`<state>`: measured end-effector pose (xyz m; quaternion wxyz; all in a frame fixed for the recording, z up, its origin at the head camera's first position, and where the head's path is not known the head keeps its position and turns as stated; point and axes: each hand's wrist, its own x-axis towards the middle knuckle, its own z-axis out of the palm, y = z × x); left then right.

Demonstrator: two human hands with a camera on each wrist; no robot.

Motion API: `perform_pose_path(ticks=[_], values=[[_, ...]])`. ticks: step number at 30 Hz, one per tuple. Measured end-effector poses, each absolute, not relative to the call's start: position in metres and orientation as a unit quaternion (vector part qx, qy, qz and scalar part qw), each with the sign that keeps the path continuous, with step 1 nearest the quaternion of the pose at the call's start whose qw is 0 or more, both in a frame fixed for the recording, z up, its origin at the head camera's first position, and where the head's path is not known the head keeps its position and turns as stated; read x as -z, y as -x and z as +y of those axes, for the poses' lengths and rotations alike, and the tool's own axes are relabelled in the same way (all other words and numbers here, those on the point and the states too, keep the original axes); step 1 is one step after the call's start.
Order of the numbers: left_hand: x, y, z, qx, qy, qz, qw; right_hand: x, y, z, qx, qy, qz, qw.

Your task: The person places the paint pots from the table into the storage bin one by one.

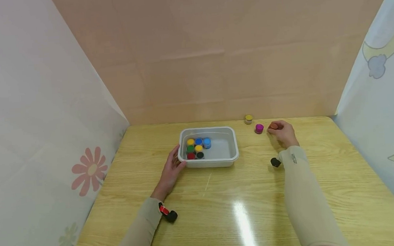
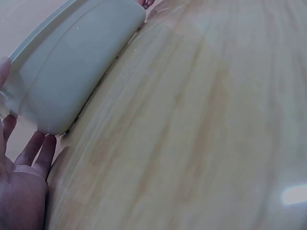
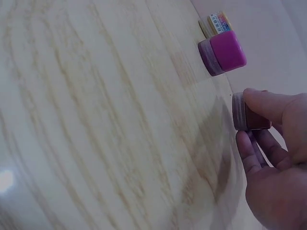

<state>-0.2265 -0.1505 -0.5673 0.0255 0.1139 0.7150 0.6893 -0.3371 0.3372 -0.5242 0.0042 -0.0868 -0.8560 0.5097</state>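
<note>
A white plastic tub (image 1: pixel 217 162) stands on the wooden table with several small paint pots (image 1: pixel 198 148) grouped in its left half. My left hand (image 1: pixel 170 170) holds the tub at its front left corner, thumb at the rim and fingers along the outer side; in the left wrist view the fingertips (image 2: pixel 36 143) meet the lower wall. Over at the right, my right hand (image 1: pixel 284 133) pinches a paint pot with a brown lid (image 3: pixel 254 115) between thumb and fingers. Left of it stand a magenta-lidded paint pot (image 1: pixel 259 129) and a yellow-lidded paint pot (image 1: pixel 248 119).
The wooden table (image 1: pixel 203 206) meets a brown backdrop (image 1: pixel 214 80) along its far edge, close behind the loose pots. Patterned white sheets hang at the left (image 1: pixel 39 130) and right (image 1: pixel 385 117).
</note>
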Motion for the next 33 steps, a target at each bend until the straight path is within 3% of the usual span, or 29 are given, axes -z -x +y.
perform_pose_path(ticks=[19,33], values=[[0.570,0.226,-0.151,-0.699,-0.124,0.703,0.025,0.505,0.337,0.329,-0.492,0.038,-0.869,0.038],[0.569,0.224,-0.151,-0.698,-0.127,0.704,0.023,0.486,0.330,0.323,-0.550,0.038,-0.834,0.027]])
